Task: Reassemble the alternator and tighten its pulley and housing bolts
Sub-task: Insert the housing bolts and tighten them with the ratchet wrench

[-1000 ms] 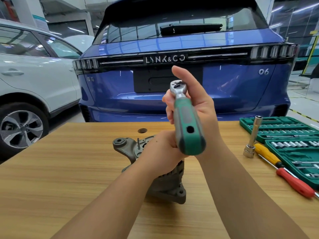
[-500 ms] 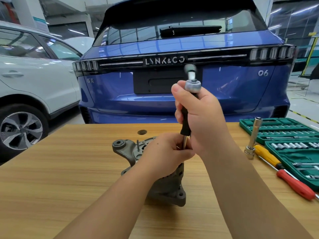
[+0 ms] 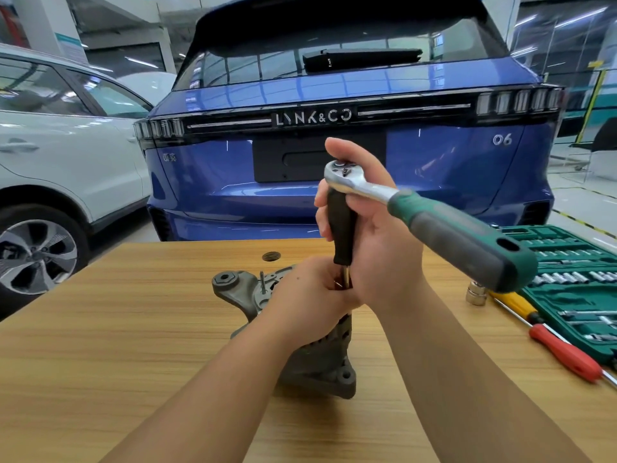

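The grey cast alternator (image 3: pixel 317 359) stands on end on the wooden table, one mounting ear with a hex-shaped hole jutting out to the left and a foot lug resting low at the right. Over it a chrome-headed ratchet (image 3: pixel 430 222) with a green and grey handle points right, sitting atop a black upright extension (image 3: pixel 340 228). Its lower tip seems to enter the alternator's top, though fingers hide the joint.

Left hand (image 3: pixel 309 295) hides alternator (image 3: pixel 320 359) top.
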The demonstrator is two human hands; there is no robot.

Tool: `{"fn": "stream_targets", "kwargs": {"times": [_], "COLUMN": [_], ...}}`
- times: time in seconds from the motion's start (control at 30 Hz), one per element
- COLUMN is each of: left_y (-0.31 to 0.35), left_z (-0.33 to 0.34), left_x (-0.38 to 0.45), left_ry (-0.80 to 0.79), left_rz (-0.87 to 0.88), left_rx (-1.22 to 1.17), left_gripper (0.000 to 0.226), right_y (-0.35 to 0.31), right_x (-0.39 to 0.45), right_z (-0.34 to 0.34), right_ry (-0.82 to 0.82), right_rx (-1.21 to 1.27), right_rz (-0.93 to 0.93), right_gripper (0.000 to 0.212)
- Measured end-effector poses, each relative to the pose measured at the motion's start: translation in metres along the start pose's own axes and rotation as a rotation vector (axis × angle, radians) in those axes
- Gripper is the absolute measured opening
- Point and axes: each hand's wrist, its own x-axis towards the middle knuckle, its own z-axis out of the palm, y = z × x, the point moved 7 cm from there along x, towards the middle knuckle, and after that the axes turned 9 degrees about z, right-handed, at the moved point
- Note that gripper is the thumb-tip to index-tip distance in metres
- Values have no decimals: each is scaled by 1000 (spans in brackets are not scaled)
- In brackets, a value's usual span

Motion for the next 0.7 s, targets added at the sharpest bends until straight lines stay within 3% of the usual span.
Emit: {"fn": "stream_targets", "kwargs": {"times": [0.1, 0.2, 0.3, 0.37, 0.43, 0.57, 0.7], "left_y": [-2, -5, -5, -3, -3, -3, -2], "left_z": [0, 2, 5, 6, 6, 4, 2], "left_x": [1, 2, 2, 2, 2, 3, 2], "left_ry": [8, 22, 4, -20, -28, -11, -5], "left_rz": [-19, -14, -8, 16, 28, 28, 19], "left_rx": [11, -17, -50, 19, 38, -8, -11], "left_gripper": [10, 10, 13, 17, 13, 11, 7], "right_y": [13, 16, 9, 2, 2, 4, -2], "right_x": [9, 4, -7, -15, -16, -11, -11], "right_z": [-5, -7, -11, -13, -19, -19, -7], "right_ry": [-17, 2, 163, 300, 381, 252, 157], "right_rx": [113, 193, 84, -80, -111, -36, -133], "right_rz": [181, 188, 68, -30, 7, 79, -124], "right_gripper": [22, 34, 49, 35, 20, 18, 40]}}
